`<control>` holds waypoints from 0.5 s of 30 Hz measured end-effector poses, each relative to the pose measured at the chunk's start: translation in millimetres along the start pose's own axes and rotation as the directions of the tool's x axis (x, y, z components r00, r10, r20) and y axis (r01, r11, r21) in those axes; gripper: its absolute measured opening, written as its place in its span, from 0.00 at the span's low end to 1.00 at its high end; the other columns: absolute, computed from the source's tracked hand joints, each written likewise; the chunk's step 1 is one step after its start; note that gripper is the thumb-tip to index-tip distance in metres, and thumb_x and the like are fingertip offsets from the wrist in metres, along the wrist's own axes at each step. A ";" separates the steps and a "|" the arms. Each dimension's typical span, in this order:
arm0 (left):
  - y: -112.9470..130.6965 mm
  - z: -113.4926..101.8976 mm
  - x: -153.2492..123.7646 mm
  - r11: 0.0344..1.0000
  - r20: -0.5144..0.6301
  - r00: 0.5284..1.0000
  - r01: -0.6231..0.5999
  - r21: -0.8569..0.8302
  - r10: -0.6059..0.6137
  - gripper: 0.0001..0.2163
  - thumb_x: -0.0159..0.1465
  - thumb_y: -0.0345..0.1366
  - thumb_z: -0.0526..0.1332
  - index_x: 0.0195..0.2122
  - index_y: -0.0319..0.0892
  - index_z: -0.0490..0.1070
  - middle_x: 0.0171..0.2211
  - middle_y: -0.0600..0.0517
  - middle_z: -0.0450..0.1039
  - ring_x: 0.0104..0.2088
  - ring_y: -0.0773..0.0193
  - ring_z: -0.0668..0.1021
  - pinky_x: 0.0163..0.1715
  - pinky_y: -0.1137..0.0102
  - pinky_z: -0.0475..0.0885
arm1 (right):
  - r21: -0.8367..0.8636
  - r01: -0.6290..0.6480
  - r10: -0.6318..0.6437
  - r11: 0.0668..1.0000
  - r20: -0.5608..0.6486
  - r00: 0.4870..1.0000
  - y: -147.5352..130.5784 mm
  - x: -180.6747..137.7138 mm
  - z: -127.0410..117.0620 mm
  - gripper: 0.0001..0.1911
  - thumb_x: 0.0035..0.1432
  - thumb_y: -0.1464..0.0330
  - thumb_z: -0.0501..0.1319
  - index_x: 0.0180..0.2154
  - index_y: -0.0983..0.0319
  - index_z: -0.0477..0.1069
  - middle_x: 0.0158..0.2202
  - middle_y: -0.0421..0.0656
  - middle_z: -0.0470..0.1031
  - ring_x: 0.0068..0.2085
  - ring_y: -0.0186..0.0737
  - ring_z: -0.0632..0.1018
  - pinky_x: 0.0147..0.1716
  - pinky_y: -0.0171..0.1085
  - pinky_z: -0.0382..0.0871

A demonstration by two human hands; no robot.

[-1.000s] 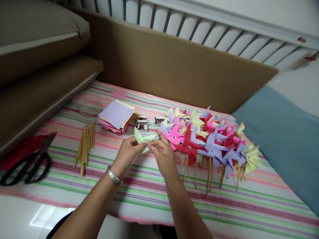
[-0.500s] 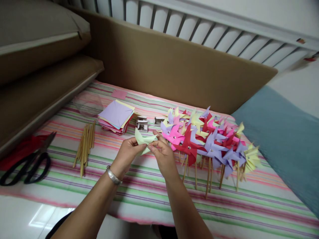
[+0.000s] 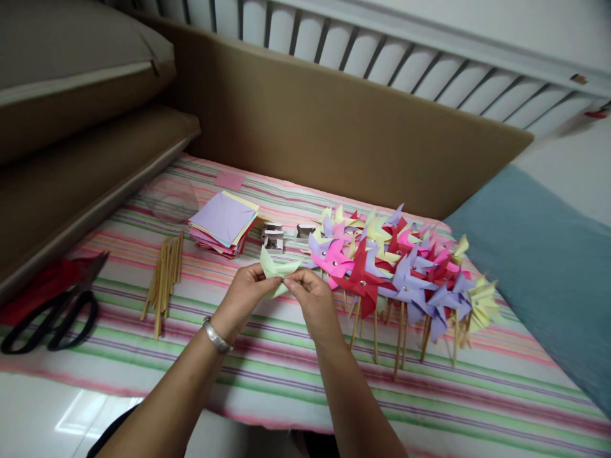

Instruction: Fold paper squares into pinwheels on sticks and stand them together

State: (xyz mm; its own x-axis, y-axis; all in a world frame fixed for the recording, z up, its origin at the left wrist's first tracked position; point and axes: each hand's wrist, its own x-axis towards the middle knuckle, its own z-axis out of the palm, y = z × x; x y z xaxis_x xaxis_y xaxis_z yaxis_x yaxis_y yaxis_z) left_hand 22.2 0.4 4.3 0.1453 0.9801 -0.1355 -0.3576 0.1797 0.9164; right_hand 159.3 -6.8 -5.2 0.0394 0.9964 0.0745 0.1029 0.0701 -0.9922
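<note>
A pale green paper pinwheel (image 3: 275, 270), its corners folded inward, is held above the striped cloth between both hands. My left hand (image 3: 245, 292) is closed on its left side, thumb pressed near the centre. My right hand (image 3: 312, 294) pinches at the centre from the right, fingertips meeting the left thumb; whether a small pin sits between them is hidden. Just beyond the paper stand small open boxes (image 3: 273, 242) with tiny metal bits inside. To the right is a dense group of finished pinwheels (image 3: 365, 283) on sticks, in red, pink, purple and yellow.
Left of the hands lie a stack of coloured paper squares (image 3: 223, 217), a bundle of wooden sticks (image 3: 163, 280) and black-handled scissors (image 3: 71, 315) by red material. A cardboard panel (image 3: 334, 121) rises behind the striped cloth (image 3: 267, 394). Wrapped bundles (image 3: 95, 152) crowd the left.
The right fingers have curled in closer to the paper's centre; the index finger no longer sticks up behind it. The left hand and paper have barely moved.
</note>
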 end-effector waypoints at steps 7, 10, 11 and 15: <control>1.8 -0.8 -1.5 0.996 0.083 0.993 0.083 -0.036 -0.079 0.13 0.47 0.35 0.69 0.34 0.39 0.78 0.32 0.49 0.79 0.29 0.66 0.76 0.32 0.73 0.68 | 0.016 -0.015 0.016 1.000 -0.070 0.997 -4.1 -3.0 -1.0 0.06 0.46 0.65 0.65 0.26 0.61 0.72 0.28 0.40 0.75 0.34 0.40 0.74 0.38 0.39 0.66; 2.2 0.1 -1.7 0.995 0.071 0.994 0.088 -0.051 -0.084 0.13 0.46 0.34 0.70 0.34 0.39 0.78 0.33 0.48 0.79 0.29 0.65 0.77 0.32 0.72 0.68 | 0.010 -0.021 0.022 1.000 -0.090 0.996 -4.3 -3.5 -0.2 0.06 0.46 0.65 0.65 0.26 0.61 0.73 0.28 0.40 0.76 0.34 0.40 0.74 0.39 0.40 0.66; 2.4 0.3 -1.7 0.994 0.064 0.994 0.093 -0.061 -0.089 0.13 0.45 0.35 0.70 0.34 0.39 0.78 0.33 0.48 0.79 0.29 0.64 0.77 0.32 0.72 0.68 | 0.007 -0.018 0.018 1.000 -0.088 0.996 -3.6 -3.5 -0.1 0.06 0.46 0.65 0.65 0.26 0.61 0.73 0.28 0.40 0.76 0.34 0.40 0.75 0.39 0.40 0.67; 3.4 0.4 -1.8 0.989 0.052 0.992 0.119 -0.087 -0.114 0.14 0.44 0.35 0.71 0.33 0.39 0.78 0.31 0.49 0.79 0.29 0.64 0.77 0.32 0.72 0.68 | 0.002 -0.004 0.004 1.000 -0.065 0.998 0.4 -3.2 -0.8 0.07 0.47 0.64 0.65 0.27 0.61 0.74 0.29 0.40 0.76 0.34 0.40 0.75 0.39 0.40 0.67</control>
State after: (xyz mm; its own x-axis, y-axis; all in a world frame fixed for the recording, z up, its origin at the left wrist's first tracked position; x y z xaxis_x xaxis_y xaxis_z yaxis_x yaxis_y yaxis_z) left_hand 21.1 -0.8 7.8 0.2326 0.9474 -0.2198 -0.4165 0.3013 0.8578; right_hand 160.0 -10.0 -5.8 0.1042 0.9916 0.0771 0.1006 0.0666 -0.9927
